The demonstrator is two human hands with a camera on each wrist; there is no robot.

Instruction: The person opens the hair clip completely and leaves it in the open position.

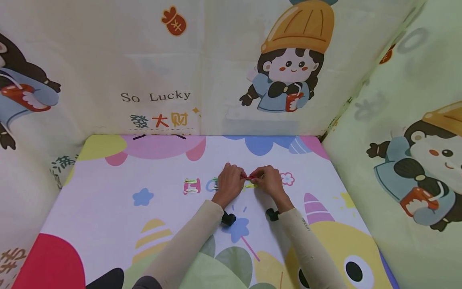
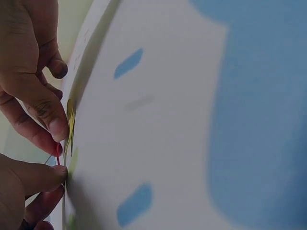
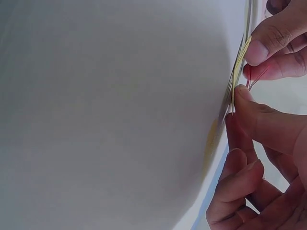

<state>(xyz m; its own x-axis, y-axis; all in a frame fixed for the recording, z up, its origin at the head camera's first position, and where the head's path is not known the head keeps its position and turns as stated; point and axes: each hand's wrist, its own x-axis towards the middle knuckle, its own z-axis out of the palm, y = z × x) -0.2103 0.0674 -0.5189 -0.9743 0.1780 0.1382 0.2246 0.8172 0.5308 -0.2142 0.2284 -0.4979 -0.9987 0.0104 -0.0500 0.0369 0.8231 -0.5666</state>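
Near the middle of the table, both hands meet over a small red snap hair clip [image 1: 249,178]. My left hand [image 1: 231,180] pinches one end between thumb and fingers. At the other end, my right hand [image 1: 268,182] grips it with its thumb and fingertips. From the right wrist, the red clip [image 3: 249,79] shows thin parts spread apart between the fingertips. Just below the hands lies a yellow hair clip [image 1: 251,186]. Further left, a green clip [image 1: 191,181] and a pale clip [image 1: 191,191] lie on a printed pink shape. Another clip [image 1: 215,187] is partly hidden beside the left hand.
The table [image 1: 108,216] carries a cartoon-printed cover. Printed curtains stand behind it [image 1: 223,80] and along its right side [image 1: 361,104]. A black object [image 1: 108,279] shows at the bottom left edge. Each wrist wears a small black device.
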